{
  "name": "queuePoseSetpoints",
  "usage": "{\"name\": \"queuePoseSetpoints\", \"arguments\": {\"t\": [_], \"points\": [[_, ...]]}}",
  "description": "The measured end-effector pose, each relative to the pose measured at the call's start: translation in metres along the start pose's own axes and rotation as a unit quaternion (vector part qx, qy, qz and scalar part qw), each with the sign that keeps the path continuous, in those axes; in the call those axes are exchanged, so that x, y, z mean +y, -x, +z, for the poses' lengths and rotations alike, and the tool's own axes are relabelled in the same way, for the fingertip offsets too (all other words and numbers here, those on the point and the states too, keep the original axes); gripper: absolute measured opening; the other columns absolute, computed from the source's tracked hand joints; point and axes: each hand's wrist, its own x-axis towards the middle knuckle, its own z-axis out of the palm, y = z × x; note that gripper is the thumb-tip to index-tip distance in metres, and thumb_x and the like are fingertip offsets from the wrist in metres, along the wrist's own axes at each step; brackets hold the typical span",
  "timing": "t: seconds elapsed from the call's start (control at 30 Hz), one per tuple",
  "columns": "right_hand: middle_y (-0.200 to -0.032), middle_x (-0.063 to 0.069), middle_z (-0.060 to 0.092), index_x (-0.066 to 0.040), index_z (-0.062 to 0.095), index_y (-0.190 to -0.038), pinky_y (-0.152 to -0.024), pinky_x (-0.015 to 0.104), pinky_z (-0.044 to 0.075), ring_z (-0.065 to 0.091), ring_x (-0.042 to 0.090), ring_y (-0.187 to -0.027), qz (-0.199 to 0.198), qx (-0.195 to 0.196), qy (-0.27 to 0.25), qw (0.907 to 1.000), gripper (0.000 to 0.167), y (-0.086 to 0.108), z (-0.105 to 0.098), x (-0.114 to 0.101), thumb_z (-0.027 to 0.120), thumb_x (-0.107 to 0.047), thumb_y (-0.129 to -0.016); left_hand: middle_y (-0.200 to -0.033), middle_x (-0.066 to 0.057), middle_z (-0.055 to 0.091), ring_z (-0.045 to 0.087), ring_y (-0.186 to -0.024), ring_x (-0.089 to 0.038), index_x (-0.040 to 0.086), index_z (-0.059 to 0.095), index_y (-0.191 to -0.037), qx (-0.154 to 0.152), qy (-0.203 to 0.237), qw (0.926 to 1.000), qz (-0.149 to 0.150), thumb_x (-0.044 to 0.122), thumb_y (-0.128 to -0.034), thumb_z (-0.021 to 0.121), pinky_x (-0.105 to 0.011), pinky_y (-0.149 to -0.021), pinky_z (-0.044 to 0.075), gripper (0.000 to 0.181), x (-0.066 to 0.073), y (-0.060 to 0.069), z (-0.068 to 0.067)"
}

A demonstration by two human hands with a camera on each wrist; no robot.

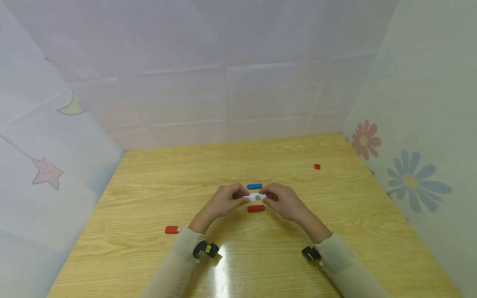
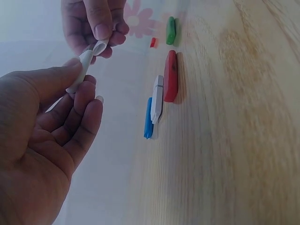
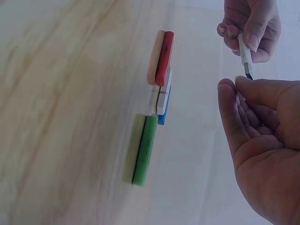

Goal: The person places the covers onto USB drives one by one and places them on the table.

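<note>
Near the middle of the table, my left hand (image 1: 225, 200) pinches a white USB flash drive (image 2: 82, 71) between thumb and fingers. Its metal plug (image 3: 248, 71) points toward my right hand (image 1: 285, 201). That hand pinches the small white cap (image 2: 100, 46), its hollow end facing the plug. Cap and plug are close together; the right wrist view hides most of the cap behind the fingertips. Both hands are held above the table, over a red flash drive (image 1: 256, 208), a second white flash drive (image 2: 157, 99) and a blue flash drive (image 1: 254, 186).
A green flash drive (image 3: 145, 151) lies to the right of the row, hidden in the head view. An uncapped red flash drive (image 1: 172, 229) lies near the left forearm. At the far right is a small red cap (image 1: 317, 166). Patterned cloth walls border the wooden table (image 1: 149, 178).
</note>
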Motion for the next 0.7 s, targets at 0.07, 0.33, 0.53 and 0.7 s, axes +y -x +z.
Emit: {"name": "queuePoseSetpoints", "arguments": {"t": [0.07, 0.33, 0.53, 0.7], "points": [[-0.101, 0.0, 0.069, -0.008, 0.072, -0.112, -0.077, 0.027, 0.057, 0.063, 0.01, -0.086, -0.004, -0.002, 0.002, 1.0, 0.019, 0.0001, 0.0002, -0.0001, 0.073, -0.006, -0.093, -0.094, 0.005, 0.073, 0.065, -0.079, -0.006, 0.013, 0.071, -0.106, -0.001, 0.0, 1.0, 0.001, 0.023, -0.0975, 0.07, -0.025, -0.07, 0.055, 0.013, 0.0001, -0.0005, 0.0004], [-0.099, -0.001, 0.068, -0.008, 0.072, -0.112, -0.077, 0.027, 0.057, 0.063, 0.01, -0.086, -0.013, -0.006, 0.009, 0.9999, 0.018, 0.0004, 0.0005, -0.001, 0.072, -0.006, -0.094, -0.091, 0.007, 0.072, 0.065, -0.078, -0.005, 0.014, 0.071, -0.105, -0.001, 0.002, 1.0, 0.001, 0.023, -0.0976, 0.07, -0.025, -0.069, 0.055, 0.011, -0.0008, -0.0019, 0.0017], [-0.099, 0.0, 0.069, -0.008, 0.072, -0.112, -0.076, 0.028, 0.057, 0.064, 0.011, -0.086, -0.018, -0.005, 0.007, 0.9998, 0.018, 0.0011, -0.0003, -0.0036, 0.072, -0.006, -0.094, -0.091, 0.006, 0.072, 0.065, -0.078, -0.005, 0.014, 0.071, -0.104, -0.003, 0.003, 1.0, 0.005, 0.022, -0.0976, 0.07, -0.024, -0.07, 0.055, 0.011, -0.0012, -0.0032, 0.0035], [-0.1, 0.0, 0.069, -0.008, 0.072, -0.112, -0.077, 0.028, 0.057, 0.064, 0.011, -0.086, -0.02, -0.004, 0.005, 0.9998, 0.018, 0.0012, 0.0001, -0.0041, 0.072, -0.006, -0.094, -0.091, 0.005, 0.073, 0.065, -0.078, -0.005, 0.013, 0.071, -0.104, -0.001, 0.006, 0.9999, 0.01, 0.021, -0.0972, 0.071, -0.024, -0.069, 0.055, 0.01, -0.0007, -0.0042, 0.0042]]}}
